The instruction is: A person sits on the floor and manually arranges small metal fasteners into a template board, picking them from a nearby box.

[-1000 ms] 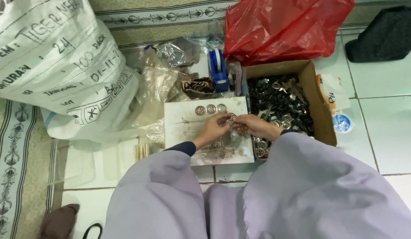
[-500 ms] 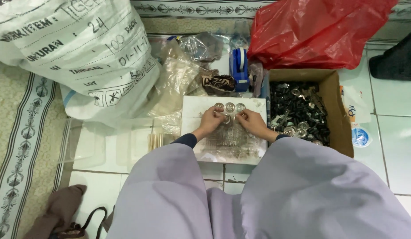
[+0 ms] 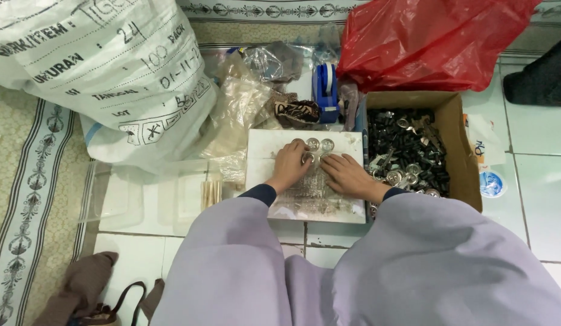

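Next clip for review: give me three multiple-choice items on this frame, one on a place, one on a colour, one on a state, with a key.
1. Where is the cardboard box relative to the white board?
A. to its right
B. to its left
C. on top of it

2. What colour is the plastic bag behind the box?
A. green
B. red
C. yellow

3. How are the hands placed?
A. raised in the air
B. inside the sack
C. both resting on the board

Key: 1 A, the box sits by the board's right edge. 2 B, it is plainly red. 3 C, the left hand and right hand lie over the small round metal pieces.

floor: white tiles [image 3: 537, 199]; on it: white board [image 3: 262, 151]; cardboard box [image 3: 458, 145]; red bag [image 3: 431, 42]; white sack [image 3: 93, 72]
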